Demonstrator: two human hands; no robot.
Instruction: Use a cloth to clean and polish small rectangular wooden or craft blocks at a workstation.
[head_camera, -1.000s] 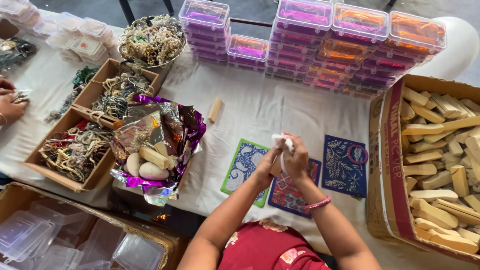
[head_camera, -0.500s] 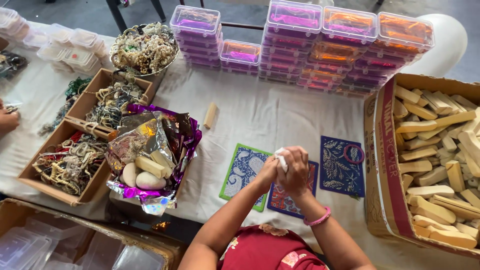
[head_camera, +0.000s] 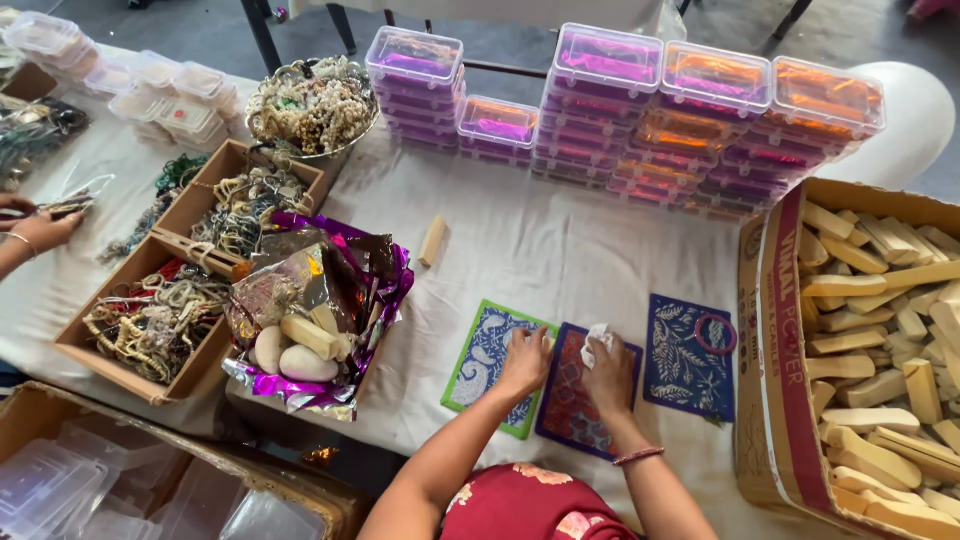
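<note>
Pinched in the right hand (head_camera: 610, 375) is a small white cloth wad (head_camera: 597, 340), pressed onto the dark red patterned mat (head_camera: 570, 410) at table (head_camera: 560, 240) 6 o'clock. Left hand (head_camera: 525, 362) rests open, flat on that mat's 9 o'clock edge. Wad looks light and soft; the mat appears thin, best gripped by an edge.

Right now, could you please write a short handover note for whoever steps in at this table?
Left hand rests flat where the green-edged mat meets the dark red mat.
Right hand presses a small white wad onto the dark red mat.
Blue mat lies to the right, a red ring on it.
Done: three mats lie side by side.
Left: not clear from this view.
</note>
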